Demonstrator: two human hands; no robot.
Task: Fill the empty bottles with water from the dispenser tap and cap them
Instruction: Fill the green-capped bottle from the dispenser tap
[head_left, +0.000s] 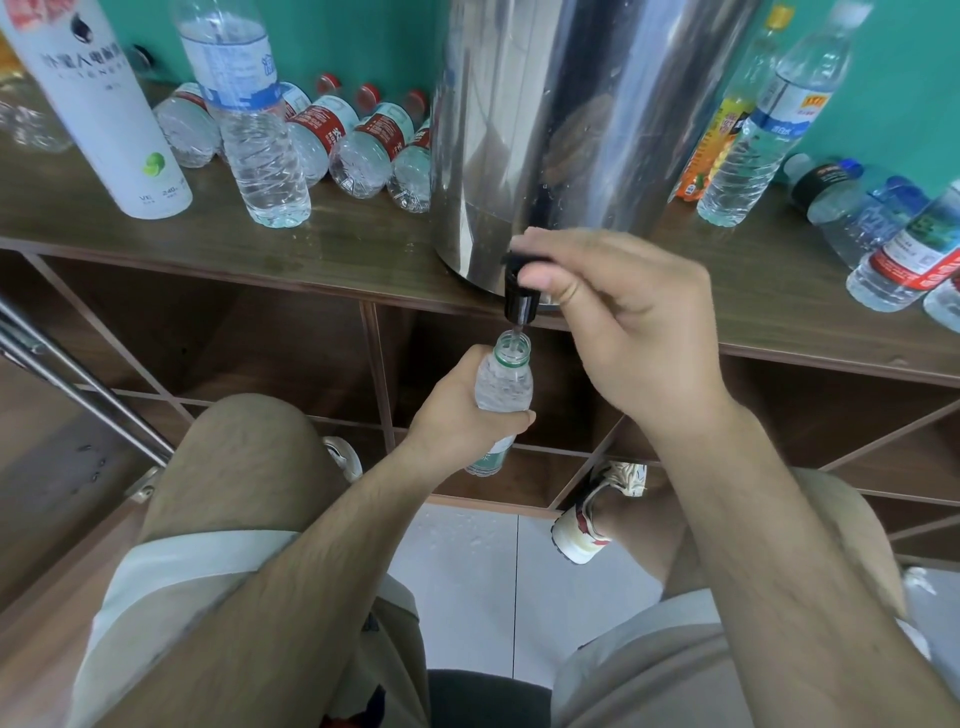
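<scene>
One bottle (504, 384), gripped by the left hand (457, 410) just beneath the tap (521, 299), is filling while the right hand (618, 322) pinches the tap; next, judged: release once full, then cap.

Left of the dispenser (571, 130), lying bottles (358, 145) and two tall upright bottles (249, 119) crowd the back of the desk (363, 244); a bare strip runs along its front edge. Right of the dispenser, more bottles (753, 114) stand and lie close together. Below its tap (521, 300), the held bottle (505, 384) fills the gap.
</scene>
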